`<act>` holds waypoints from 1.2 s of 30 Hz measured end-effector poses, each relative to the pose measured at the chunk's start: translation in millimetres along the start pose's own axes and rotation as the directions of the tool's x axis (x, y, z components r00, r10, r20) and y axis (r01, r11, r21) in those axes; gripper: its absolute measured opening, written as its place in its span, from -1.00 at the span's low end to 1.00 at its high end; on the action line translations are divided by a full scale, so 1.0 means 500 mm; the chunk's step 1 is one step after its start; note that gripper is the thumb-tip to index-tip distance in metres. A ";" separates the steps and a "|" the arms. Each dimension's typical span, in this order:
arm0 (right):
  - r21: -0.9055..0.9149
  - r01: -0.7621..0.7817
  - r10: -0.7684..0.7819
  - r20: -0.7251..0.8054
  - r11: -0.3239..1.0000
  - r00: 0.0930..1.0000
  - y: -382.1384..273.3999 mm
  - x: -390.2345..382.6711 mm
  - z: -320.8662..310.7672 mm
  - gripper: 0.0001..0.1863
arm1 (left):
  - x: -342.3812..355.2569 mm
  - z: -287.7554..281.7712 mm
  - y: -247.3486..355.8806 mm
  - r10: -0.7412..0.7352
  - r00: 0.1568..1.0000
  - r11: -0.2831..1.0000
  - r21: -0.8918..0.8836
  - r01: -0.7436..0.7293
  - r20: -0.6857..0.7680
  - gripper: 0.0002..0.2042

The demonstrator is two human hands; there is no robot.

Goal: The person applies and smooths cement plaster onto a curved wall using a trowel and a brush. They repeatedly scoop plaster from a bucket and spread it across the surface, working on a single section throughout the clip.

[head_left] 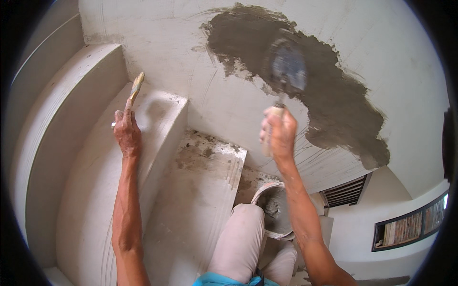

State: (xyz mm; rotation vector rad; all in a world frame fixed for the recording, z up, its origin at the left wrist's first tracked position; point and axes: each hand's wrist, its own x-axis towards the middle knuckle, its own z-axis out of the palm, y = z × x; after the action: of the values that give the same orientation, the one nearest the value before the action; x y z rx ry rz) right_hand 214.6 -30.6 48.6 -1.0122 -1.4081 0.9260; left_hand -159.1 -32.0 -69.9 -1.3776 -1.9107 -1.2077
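Trowel (pixel 285 71) blade up on wet mortar (pixel 334 95), handle down in right hand (pixel 279 133)

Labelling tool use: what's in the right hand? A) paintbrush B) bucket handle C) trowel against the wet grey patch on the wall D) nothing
C: the right hand grips a trowel pressed on the grey mortar patch; the left hand has the brush.

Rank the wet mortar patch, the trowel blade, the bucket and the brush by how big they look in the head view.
1. Wet mortar patch, clearly largest.
2. Bucket, partly hidden behind the arm and knee.
3. Trowel blade, blurred, so its place against the bucket is unsure.
4. Brush, smallest.
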 end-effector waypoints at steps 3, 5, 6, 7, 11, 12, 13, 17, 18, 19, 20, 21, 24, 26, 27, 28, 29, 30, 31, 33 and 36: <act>-0.021 0.034 -0.032 0.061 0.999 0.998 -0.002 0.045 0.107 -0.74 | -0.005 -0.005 0.007 -0.015 1.000 1.000 -0.007 0.015 0.027 -0.56; -0.085 0.086 -0.078 0.096 0.993 0.992 -0.001 0.087 0.162 -0.74 | -0.006 0.002 0.012 -0.012 1.000 1.000 -0.024 0.013 0.021 -0.57; -0.106 0.101 -0.091 0.101 0.989 0.991 0.001 0.100 0.178 -0.76 | -0.007 0.000 0.010 -0.009 1.000 1.000 -0.022 0.009 0.017 -0.57; -0.127 0.117 -0.104 0.105 0.985 0.989 0.002 0.111 0.191 -0.77 | -0.007 -0.003 0.008 -0.005 1.000 1.000 -0.021 0.005 0.012 -0.58; -0.246 0.251 -0.246 0.054 0.936 0.968 0.016 0.160 0.201 -0.75 | -0.003 -0.004 0.009 -0.019 1.000 1.000 0.008 0.019 0.014 -0.58; -0.286 0.307 -0.309 0.037 0.908 0.950 0.022 0.172 0.195 -0.73 | 0.001 -0.001 0.010 -0.012 1.000 1.000 0.005 0.012 0.006 -0.58; -0.260 0.245 -0.251 0.008 0.934 0.968 0.028 0.178 0.182 -0.73 | 0.005 0.003 0.012 -0.003 1.000 1.000 0.000 0.003 -0.002 -0.58; -0.060 0.066 -0.066 -0.003 0.996 0.998 -0.020 0.128 0.139 -0.75 | -0.003 -0.007 0.007 -0.026 1.000 1.000 -0.015 0.026 0.013 -0.58; -0.066 0.065 -0.066 -0.020 0.996 0.998 -0.020 0.122 0.131 -0.76 | -0.001 -0.008 0.009 -0.024 1.000 1.000 -0.006 0.024 0.011 -0.58; -0.073 0.064 -0.067 -0.038 0.995 0.997 -0.020 0.117 0.125 -0.76 | 0.001 -0.010 0.010 -0.023 1.000 1.000 0.004 0.023 0.009 -0.58; -0.080 0.066 -0.071 -0.056 0.995 0.996 -0.022 0.111 0.124 -0.77 | 0.003 -0.011 0.012 -0.022 1.000 1.000 0.012 0.022 0.005 -0.58; -0.081 0.029 -0.036 -0.086 0.996 0.996 -0.029 0.099 0.125 -0.76 | 0.000 -0.009 0.012 -0.031 0.999 0.999 0.011 0.031 0.014 -0.58; -0.058 0.020 -0.026 -0.117 0.998 0.993 -0.031 0.080 0.127 -0.77 | -0.004 -0.005 0.009 -0.039 0.999 0.999 0.012 0.039 0.027 -0.59; -0.112 0.102 -0.106 -0.026 0.988 0.994 -0.022 0.084 0.145 -0.77 | 0.001 -0.005 0.012 -0.020 1.000 1.000 0.011 0.020 0.022 -0.58; -0.137 0.144 -0.143 0.017 0.980 0.990 -0.021 0.088 0.155 -0.76 | 0.002 -0.004 0.018 -0.033 0.999 0.999 -0.004 0.034 0.029 -0.58; -0.158 0.116 -0.112 0.038 0.981 0.993 -0.024 0.094 0.161 -0.76 | 0.001 -0.004 0.024 -0.046 0.998 0.999 -0.018 0.047 0.036 -0.58; -0.169 0.090 -0.081 0.061 0.981 0.995 -0.030 0.104 0.175 -0.75 | 0.003 -0.007 0.024 -0.057 0.998 0.998 -0.023 0.058 0.039 -0.58; -0.181 0.064 -0.050 0.084 0.981 0.995 -0.035 0.115 0.183 -0.75 | 0.004 -0.008 0.023 -0.047 0.998 0.999 -0.010 0.047 0.029 -0.59; -0.218 0.083 -0.067 0.081 0.972 0.994 -0.028 0.128 0.183 -0.74 | 0.003 -0.008 0.020 -0.037 0.999 0.999 0.002 0.037 0.019 -0.59; -0.215 0.053 -0.040 0.063 0.975 0.997 -0.036 0.131 0.169 -0.75 | 0.003 -0.008 0.020 -0.023 1.000 1.000 0.010 0.023 0.008 -0.59; -0.137 0.001 -0.001 0.003 0.991 1.000 -0.036 0.124 0.124 -0.77 | 0.002 -0.013 0.018 -0.013 1.000 1.000 0.023 0.013 0.002 -0.59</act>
State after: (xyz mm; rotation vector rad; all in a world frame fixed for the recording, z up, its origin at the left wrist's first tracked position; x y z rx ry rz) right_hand 150.3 22.8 80.9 -1.1127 -1.4910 0.8392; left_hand -152.0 -36.4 -62.8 -1.3578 -1.9319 -1.1867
